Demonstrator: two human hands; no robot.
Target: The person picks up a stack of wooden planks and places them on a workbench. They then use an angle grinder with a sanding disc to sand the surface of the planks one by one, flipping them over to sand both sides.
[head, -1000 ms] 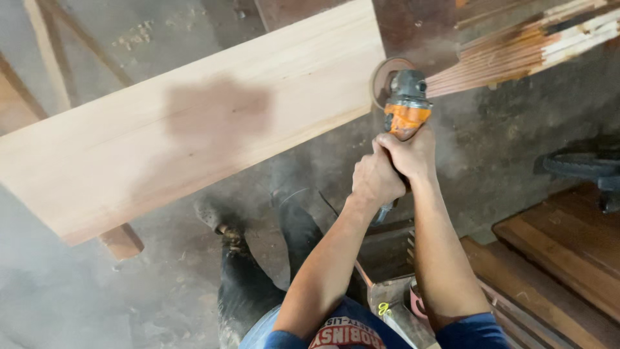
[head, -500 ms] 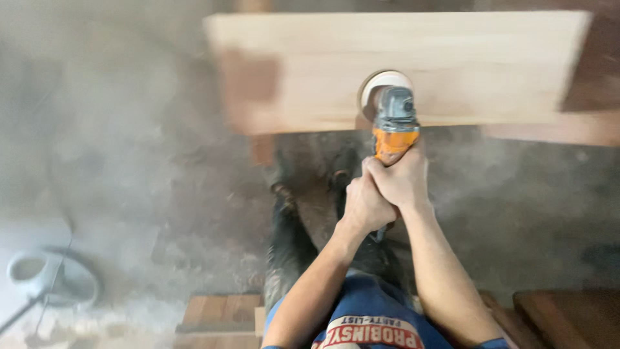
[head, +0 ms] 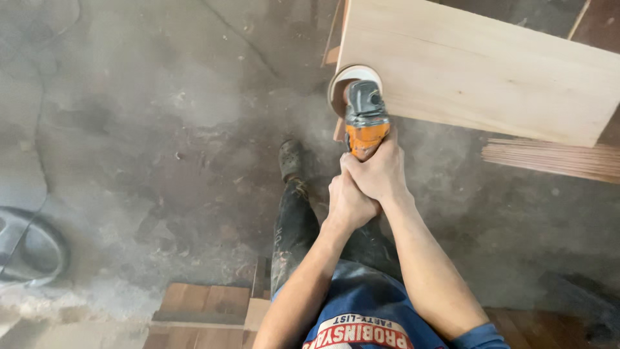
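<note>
Gripping orange grinder [head: 365, 123], both hands [head: 365, 184] clasped shut, disc now at board [head: 478, 71] corner (formerly mid-edge)

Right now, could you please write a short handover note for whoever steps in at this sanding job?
Left hand: wrapped over the rear of the angle grinder, just behind the right hand.
Right hand: gripping the orange body.
Sanding disc: at the left end of the pale wooden board, at its lower corner.
Board lies raised above the dusty concrete floor; a bundle of thin wooden strips sits under its right end.
Done: the board face looks smooth and pale.
Left: cannot tell how much edge remains.
</note>
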